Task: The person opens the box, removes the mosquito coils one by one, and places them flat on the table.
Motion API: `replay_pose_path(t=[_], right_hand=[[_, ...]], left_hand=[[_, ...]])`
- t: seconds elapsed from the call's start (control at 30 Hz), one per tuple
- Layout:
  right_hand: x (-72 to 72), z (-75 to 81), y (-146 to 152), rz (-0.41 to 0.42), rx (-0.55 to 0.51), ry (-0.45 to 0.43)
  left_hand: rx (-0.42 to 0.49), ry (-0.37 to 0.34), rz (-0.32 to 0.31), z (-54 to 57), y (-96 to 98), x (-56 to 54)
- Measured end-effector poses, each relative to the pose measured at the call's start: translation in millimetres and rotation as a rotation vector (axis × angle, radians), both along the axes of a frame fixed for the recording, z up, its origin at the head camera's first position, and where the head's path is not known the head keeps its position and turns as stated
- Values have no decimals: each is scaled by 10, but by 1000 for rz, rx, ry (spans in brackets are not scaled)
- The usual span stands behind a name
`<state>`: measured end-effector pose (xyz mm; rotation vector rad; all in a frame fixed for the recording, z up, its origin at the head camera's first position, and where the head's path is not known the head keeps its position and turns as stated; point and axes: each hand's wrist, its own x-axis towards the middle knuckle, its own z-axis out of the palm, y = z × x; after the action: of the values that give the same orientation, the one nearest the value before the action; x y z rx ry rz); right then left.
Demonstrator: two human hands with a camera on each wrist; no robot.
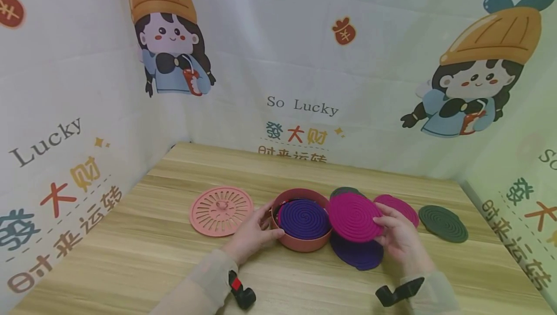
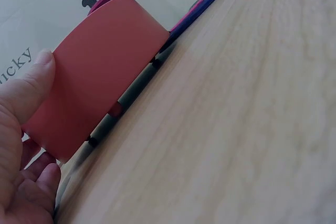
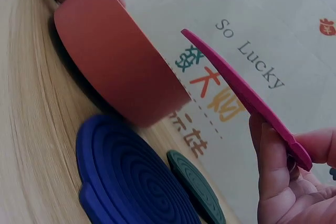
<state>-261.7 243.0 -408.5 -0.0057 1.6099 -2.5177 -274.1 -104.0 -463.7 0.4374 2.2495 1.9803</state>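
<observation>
A round red box (image 1: 303,245) sits mid-table with a dark blue spiral coaster (image 1: 304,218) lying inside it. My left hand (image 1: 250,237) grips the box's left side, its thumb (image 2: 39,74) on the outer wall and the other fingers low around it. Between thumb and fingers, my right hand (image 1: 402,237) pinches a magenta spiral coaster (image 1: 354,216) by its right edge. This coaster is held up and tilted beside the box's right rim. Below it, another dark blue coaster (image 1: 358,255) lies on the table, partly covered in the head view.
Left of the box lies a pink slotted lid (image 1: 203,216) with a small knob. On the right, a second magenta coaster (image 1: 402,207), a green coaster (image 1: 444,223) and another green one (image 1: 345,191) rest on the wooden table (image 1: 143,252). Printed cloth walls surround the table's back and sides.
</observation>
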Motion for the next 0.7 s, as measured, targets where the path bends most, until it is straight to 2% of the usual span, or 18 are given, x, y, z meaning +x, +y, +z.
replay_pose_path(t=[0.13, 0.43, 0.7], right_hand=[[15, -44, 113, 13, -19, 31], [66, -130, 329, 35, -23, 43], [123, -166, 531, 21, -83, 3]], left_hand=[[-4, 0, 5, -10, -2, -6], [-16, 9, 9, -16, -4, -8], [-17, -10, 10, 16, 4, 3]])
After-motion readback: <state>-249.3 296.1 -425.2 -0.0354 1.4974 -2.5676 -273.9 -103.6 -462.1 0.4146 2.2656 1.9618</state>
